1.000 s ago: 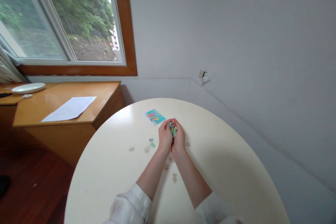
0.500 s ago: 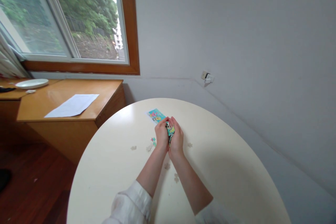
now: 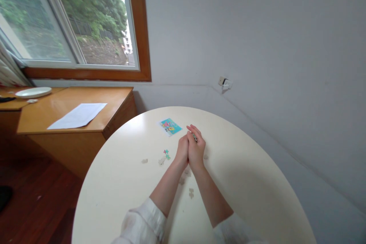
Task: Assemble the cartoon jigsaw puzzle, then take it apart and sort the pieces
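Observation:
My left hand (image 3: pixel 182 150) and my right hand (image 3: pixel 196 148) are pressed together above the round cream table (image 3: pixel 120 183), closed around a bunch of puzzle pieces (image 3: pixel 195 137). Only a small green edge of the bunch shows between the fingers. A small picture card (image 3: pixel 169 126) lies just beyond my hands. Several loose puzzle pieces (image 3: pixel 165 156) lie on the table left of my wrists, and more pale ones (image 3: pixel 190 193) lie between my forearms.
A wooden desk (image 3: pixel 71 122) stands to the left with a white sheet of paper (image 3: pixel 77 115) and a white plate (image 3: pixel 33 92). A window (image 3: pixel 71 19) is above it. A wall socket (image 3: pixel 223 82) sits low on the grey wall.
My hands have closed tighter around the puzzle pieces, which showed clearly between my palms before and are now almost hidden. The hands shifted slightly right.

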A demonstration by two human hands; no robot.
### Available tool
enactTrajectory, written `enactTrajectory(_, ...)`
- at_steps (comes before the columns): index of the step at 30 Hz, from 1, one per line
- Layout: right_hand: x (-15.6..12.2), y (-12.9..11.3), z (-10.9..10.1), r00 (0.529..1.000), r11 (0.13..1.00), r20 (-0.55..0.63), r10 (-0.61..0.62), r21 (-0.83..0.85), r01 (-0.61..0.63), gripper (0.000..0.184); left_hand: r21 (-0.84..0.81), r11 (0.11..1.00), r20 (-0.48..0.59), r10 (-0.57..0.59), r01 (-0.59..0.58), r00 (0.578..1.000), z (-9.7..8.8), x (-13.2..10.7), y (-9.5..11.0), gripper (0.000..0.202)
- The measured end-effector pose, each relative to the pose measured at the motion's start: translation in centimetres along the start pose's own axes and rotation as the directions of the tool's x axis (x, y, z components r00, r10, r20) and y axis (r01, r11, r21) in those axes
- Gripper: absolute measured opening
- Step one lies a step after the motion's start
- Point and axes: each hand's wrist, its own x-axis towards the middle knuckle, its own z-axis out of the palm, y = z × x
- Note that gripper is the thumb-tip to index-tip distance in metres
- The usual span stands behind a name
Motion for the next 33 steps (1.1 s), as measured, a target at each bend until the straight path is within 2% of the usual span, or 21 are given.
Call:
enactTrajectory(3, 0.7, 0.4, -0.8, 0.999, 1.000, -0.044, 0.012, -0.018, -0.013, 0.022, -0.019, 0.997, 0.067, -0.073, 0.074, 0.995, 0.9, -0.8, 0.3, 0.026)
enactTrajectory(5, 1.0, 0.6, -1.3, 0.997, 1.000, -0.081, 0.011, -0.023, -0.013, 0.025, -0.010, 0.997, 0.081, -0.080, 0.081, 0.994, 1.3, -1.2, 0.5, 0.028)
enactTrajectory(9, 1.3, 1.0, -1.7, 0.990, 0.997, -0.134, -0.048, -0.069, 0.039, 0.028, 0.030, 0.999, 0.069, -0.017, 0.015, 0.997, 1.5, -1.6, 0.5, 0.025)
enactTrajectory(12, 1.5, 1.2, -1.7, 0.989, 0.998, -0.142, -0.030, -0.060, 0.021, 0.028, 0.042, 0.998, 0.053, 0.038, -0.040, 0.998, 1.3, -1.5, 0.3, 0.022)
enactTrajectory(16, 1.5, 1.6, -1.2, 0.980, 0.992, -0.157, 0.123, 0.044, -0.117, 0.030, 0.092, 0.995, -0.019, 0.044, -0.042, 0.999, 1.0, -1.1, 0.4, 0.020)
enactTrajectory(20, 0.8, 1.5, -0.3, 0.941, 0.922, -0.092, 0.325, 0.250, -0.295, 0.030, 0.229, 0.971, -0.072, 0.088, -0.070, 0.994, 0.6, -0.4, 0.9, 0.026)
enactTrajectory(24, 0.0, 0.8, 0.6, 0.920, 0.873, -0.029, 0.392, 0.327, -0.362, 0.030, 0.269, 0.956, -0.069, 0.142, -0.119, 0.987, 0.1, -0.1, 1.7, 0.037)
enactTrajectory(29, -1.2, -0.1, 1.3, 0.932, 0.892, 0.067, 0.357, 0.271, -0.362, 0.039, 0.240, 0.961, -0.075, 0.158, -0.136, 0.985, -0.7, 0.2, 2.8, 0.044)
enactTrajectory(33, -2.2, -0.6, 1.7, 0.967, 0.966, 0.132, 0.219, 0.109, -0.234, 0.044, 0.179, 0.979, -0.091, 0.120, -0.103, 0.989, -1.5, 0.8, 2.9, 0.041)
